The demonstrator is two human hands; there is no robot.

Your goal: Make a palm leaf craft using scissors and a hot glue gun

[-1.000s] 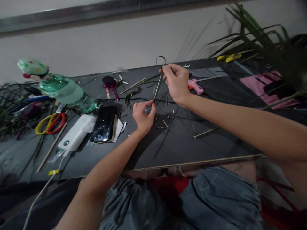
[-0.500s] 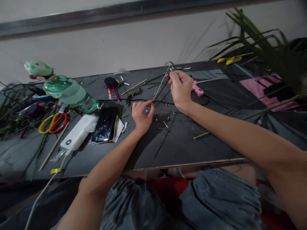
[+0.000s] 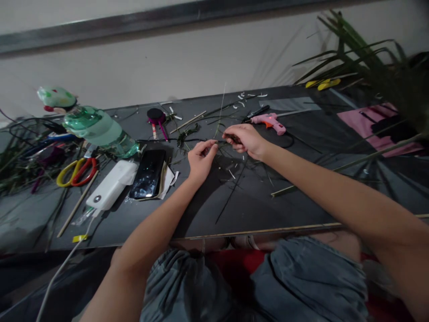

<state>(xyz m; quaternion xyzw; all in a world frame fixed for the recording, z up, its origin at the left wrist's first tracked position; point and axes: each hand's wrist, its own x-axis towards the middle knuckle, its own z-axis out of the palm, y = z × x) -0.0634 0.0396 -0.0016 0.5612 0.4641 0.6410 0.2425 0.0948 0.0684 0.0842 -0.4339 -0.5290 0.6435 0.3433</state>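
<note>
My left hand [image 3: 202, 160] is closed in a pinch, thumb against forefinger, on the lower end of a thin green leaf strip [image 3: 218, 127]. A fine pale strand [image 3: 223, 100] rises from it, nearly upright, above the fingertips. Just to the right, my right hand [image 3: 246, 139] has its fingers curled together close to the left fingertips; a dark, thin bit shows at them, too small to make out. Both hands hover over the dark table [image 3: 201, 219], among scattered leaf strips and white scraps. A pink glue gun [image 3: 273, 123] lies behind my right hand.
On the left stand or lie a green bottle [image 3: 100, 129], scissors with yellow and red handles [image 3: 83, 172], a white power bank [image 3: 112, 184] with a cable, and a phone [image 3: 148, 173]. Long leaves [image 3: 368, 58] and a pink sheet [image 3: 365, 123] are at the right.
My right hand has come down and nearer to my left hand, uncovering the glue gun. The pale strand, stretched slantwise between the hands before, now points up free at its top.
</note>
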